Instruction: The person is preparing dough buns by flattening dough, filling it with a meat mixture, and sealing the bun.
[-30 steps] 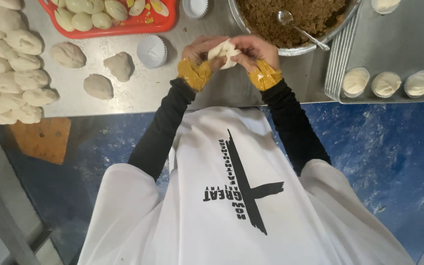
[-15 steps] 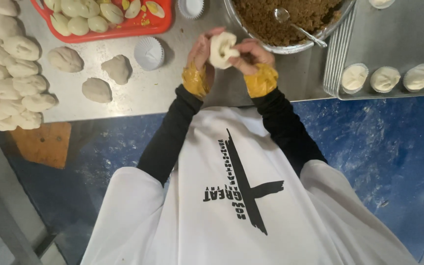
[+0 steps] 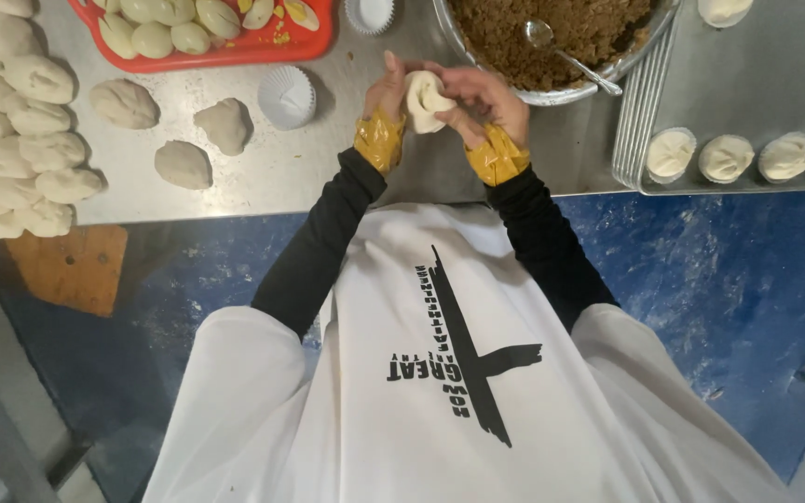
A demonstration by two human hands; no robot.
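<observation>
I am looking down past the white apron (image 3: 440,373) to both hands at upper centre. My left hand (image 3: 387,93) and right hand (image 3: 482,98) are each keeping a clenched grip on the dough piece (image 3: 424,98), holding it above the steel table (image 3: 328,158). Left of them, three dough lumps (image 3: 184,163) and a paper cup (image 3: 287,95) are lying. Farther up, the bowl of brown filling (image 3: 514,88) is holding a spoon (image 3: 570,58), the red tray (image 3: 225,56) is carrying egg halves.

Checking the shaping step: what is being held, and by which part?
A dough piece, pinched around its edges between left hand and right hand.
</observation>
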